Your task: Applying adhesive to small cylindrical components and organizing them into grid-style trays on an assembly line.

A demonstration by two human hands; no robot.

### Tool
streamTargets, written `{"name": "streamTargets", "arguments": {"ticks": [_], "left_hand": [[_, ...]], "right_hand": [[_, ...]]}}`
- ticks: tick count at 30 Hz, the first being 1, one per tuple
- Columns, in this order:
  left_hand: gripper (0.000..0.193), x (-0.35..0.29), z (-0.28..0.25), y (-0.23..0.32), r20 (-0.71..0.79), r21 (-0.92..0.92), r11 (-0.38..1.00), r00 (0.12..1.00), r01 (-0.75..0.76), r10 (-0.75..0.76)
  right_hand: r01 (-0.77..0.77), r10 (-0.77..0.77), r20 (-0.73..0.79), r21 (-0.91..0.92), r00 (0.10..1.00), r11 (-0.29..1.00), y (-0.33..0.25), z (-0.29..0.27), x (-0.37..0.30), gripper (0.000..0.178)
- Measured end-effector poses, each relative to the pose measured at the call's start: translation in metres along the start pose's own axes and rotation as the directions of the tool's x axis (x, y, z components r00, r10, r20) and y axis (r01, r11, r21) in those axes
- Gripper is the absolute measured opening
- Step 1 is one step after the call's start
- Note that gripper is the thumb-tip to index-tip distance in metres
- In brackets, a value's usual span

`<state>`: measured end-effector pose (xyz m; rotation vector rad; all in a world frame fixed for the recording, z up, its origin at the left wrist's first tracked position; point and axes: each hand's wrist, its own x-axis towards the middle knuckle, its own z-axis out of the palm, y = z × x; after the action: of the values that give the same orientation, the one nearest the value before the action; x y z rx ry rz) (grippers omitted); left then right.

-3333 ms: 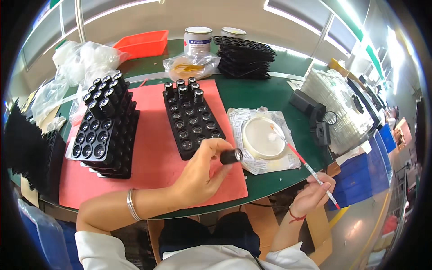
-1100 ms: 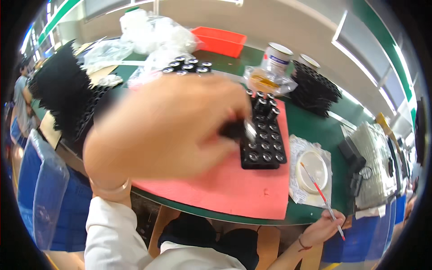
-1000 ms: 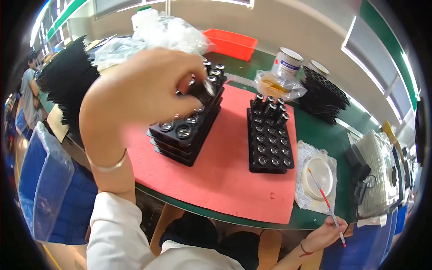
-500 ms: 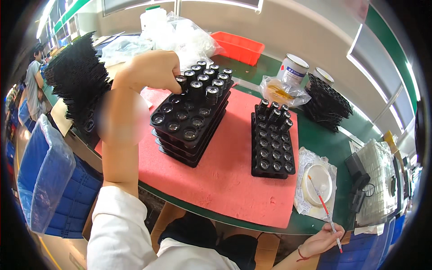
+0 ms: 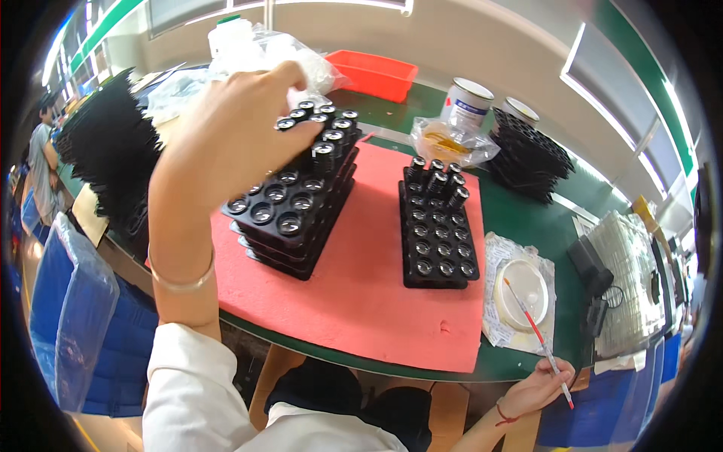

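In the head view, the left hand reaches over the tray stack on the left half of the pink mat. Its thumb and index finger are spread apart above the black lens-topped cylinders that stand upright at the stack's far end; whether the thumb touches one cannot be told. Clear lens-like discs show in the near sockets of the top tray.

The right hand, past the mat's near right corner, pinches a slim red-and-white paintbrush by its shaft. The brush slants away, its tip over a round white dish. That dish sits on a paper-covered pad, on the green tabletop just beside the mat's right edge.

A second black tray lies along the mat's right edge, with more upright cylinders at its far end. Near the tabletop's far edge are a red bin and a metal can.
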<state>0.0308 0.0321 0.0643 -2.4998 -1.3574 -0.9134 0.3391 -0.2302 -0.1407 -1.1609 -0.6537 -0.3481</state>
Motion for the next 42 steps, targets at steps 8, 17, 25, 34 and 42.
{"name": "streamTargets", "arguments": {"ticks": [8, 17, 25, 34, 42], "left_hand": [[0.034, -0.038, 0.107, 0.095, -0.011, -0.268, 0.847, 0.881, -0.459, 0.474], [0.047, -0.018, 0.177, 0.125, 0.037, -0.265, 0.878, 0.906, -0.398, 0.422], [0.044, -0.008, 0.188, 0.133, 0.048, -0.263, 0.901, 0.928, -0.344, 0.368], [0.012, -0.061, 0.128, 0.13, -0.036, -0.719, 0.533, 0.79, -0.446, 0.612], [0.032, -0.094, 0.135, 0.111, 0.363, -0.909, 0.374, 0.791, 0.184, 0.492]], "right_hand": [[0.025, -0.025, -0.026, -0.003, 0.999, 1.0, 0.001, 0.002, 0.002, 0.03], [-0.007, 0.005, 0.026, 0.069, 1.0, 0.998, -0.002, -0.002, 0.002, 0.029], [-0.027, 0.019, 0.075, 0.099, 0.997, 0.995, -0.001, -0.003, 0.003, 0.035], [0.098, -0.099, -0.034, -0.029, 0.994, 0.995, -0.012, -0.022, 0.014, 0.033], [0.361, -0.345, 0.105, -0.252, 0.933, 0.898, -0.028, -0.032, 0.019, 0.029]]}}
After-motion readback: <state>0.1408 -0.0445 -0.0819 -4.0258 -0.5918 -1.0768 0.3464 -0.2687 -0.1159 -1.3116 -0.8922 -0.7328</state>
